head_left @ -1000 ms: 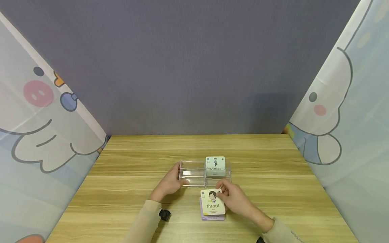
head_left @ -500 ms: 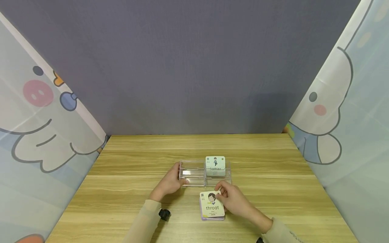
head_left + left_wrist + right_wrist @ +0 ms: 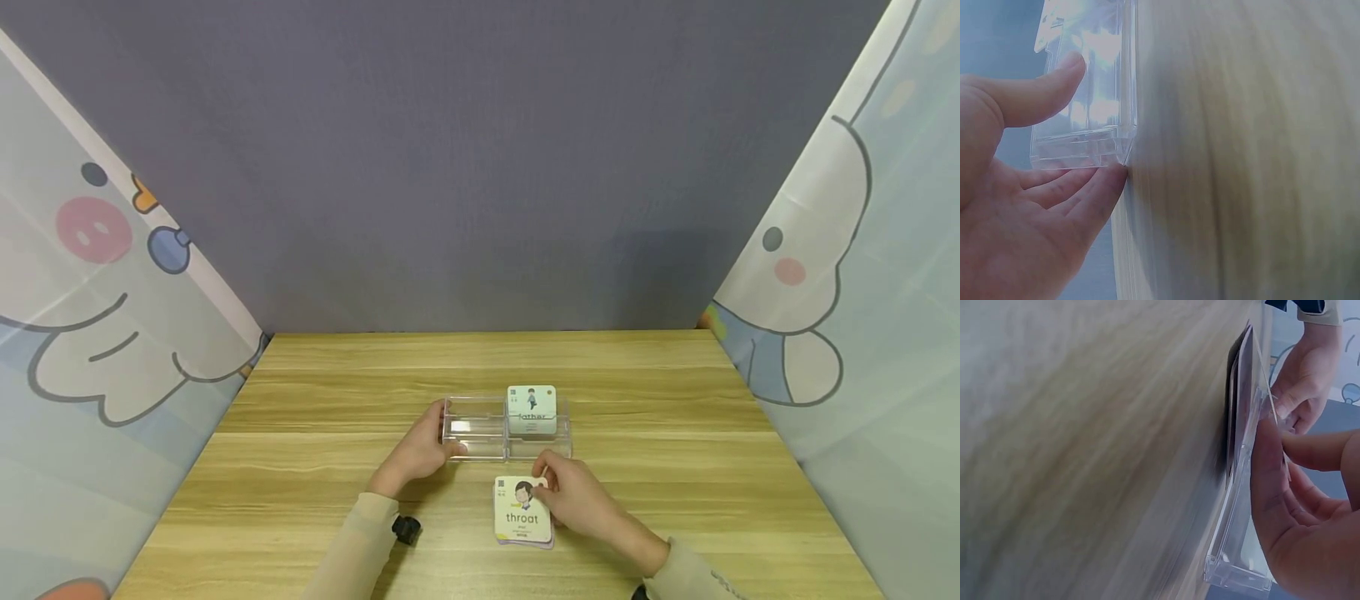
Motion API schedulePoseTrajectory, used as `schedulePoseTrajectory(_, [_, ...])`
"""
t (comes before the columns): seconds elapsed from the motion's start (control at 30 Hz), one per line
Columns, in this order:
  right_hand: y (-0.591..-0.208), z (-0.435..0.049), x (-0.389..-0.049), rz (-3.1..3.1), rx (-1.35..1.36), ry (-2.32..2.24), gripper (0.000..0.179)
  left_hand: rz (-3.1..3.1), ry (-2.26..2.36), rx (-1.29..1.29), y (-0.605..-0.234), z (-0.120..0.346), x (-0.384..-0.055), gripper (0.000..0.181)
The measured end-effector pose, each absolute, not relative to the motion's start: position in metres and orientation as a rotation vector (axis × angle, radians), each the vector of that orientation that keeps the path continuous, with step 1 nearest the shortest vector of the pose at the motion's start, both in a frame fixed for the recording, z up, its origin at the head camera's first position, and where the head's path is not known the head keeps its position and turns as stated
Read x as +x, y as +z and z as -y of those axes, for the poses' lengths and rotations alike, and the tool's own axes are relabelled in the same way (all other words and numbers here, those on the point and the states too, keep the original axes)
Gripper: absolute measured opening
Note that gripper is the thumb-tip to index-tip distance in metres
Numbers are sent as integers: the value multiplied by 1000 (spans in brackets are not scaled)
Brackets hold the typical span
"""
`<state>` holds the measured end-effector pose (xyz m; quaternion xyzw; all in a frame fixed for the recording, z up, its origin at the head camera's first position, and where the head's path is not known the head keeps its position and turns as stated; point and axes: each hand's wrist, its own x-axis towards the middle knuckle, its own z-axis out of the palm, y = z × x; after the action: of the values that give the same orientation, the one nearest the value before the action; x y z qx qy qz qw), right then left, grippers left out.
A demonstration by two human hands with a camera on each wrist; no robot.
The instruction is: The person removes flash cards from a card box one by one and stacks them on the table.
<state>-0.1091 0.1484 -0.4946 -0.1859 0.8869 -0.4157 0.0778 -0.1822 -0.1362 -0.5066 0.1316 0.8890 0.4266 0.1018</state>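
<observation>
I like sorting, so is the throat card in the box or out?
Out. The right hand pinches the throat card in front of the box; the father card sits inside.

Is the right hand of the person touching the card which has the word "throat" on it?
Touching. The right wrist view shows it: the throat card, seen nearly edge-on, is pinched in the right hand, between its digits.
</observation>
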Motion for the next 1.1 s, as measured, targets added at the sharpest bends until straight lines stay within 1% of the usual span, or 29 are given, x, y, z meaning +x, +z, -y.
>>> schedulePoseTrajectory(0.2, [-497,-148,-108,-2782,-607,-1049,18,-2624,1264,392,-505,136,-182,86])
schedulePoseTrajectory(0.47, [-497,-147,-106,-2850,-635,-890,16,-2632,1255,393,-506,136,-181,86])
schedulePoseTrajectory(0.97, [-501,-146,-107,-2927,-667,-698,17,-2625,1260,374,-507,137,-181,87])
schedulePoseTrajectory(1.1, [-502,-147,-108,-2950,-674,-666,21,-2638,1253,383,-507,136,-182,86])
